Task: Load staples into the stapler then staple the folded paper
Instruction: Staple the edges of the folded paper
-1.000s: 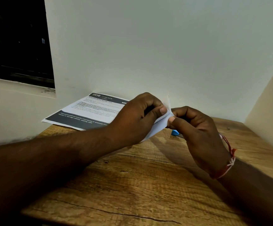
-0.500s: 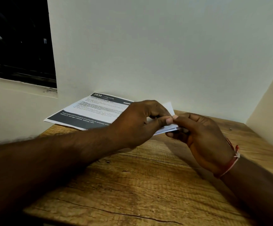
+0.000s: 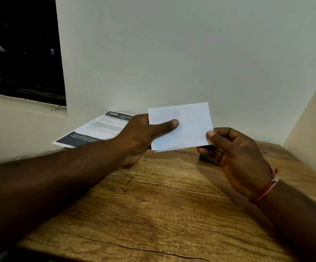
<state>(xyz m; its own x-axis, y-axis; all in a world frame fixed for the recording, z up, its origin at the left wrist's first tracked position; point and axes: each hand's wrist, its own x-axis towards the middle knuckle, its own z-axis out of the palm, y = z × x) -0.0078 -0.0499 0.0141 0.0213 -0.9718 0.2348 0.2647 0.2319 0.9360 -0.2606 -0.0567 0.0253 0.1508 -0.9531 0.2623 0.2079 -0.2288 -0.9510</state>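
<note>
A folded white paper [image 3: 189, 127] is held up above the wooden table [image 3: 162, 205], its flat face toward me. My left hand [image 3: 144, 137] grips its left edge, thumb pressed across the front. My right hand [image 3: 234, 156] pinches the lower right corner between thumb and fingers. A small dark blue-green object [image 3: 203, 157], probably the stapler, lies on the table under my right hand and is mostly hidden. No staples are visible.
A printed sheet [image 3: 96, 131] with a dark header and footer lies at the table's back left, against the white wall. A beige side wall [image 3: 313, 120] bounds the table on the right. A dark window is at the upper left.
The paper has gone from being pressed edge-on between both hands to being raised and turned flat toward me. Both hands have moved apart to its left and right edges.
</note>
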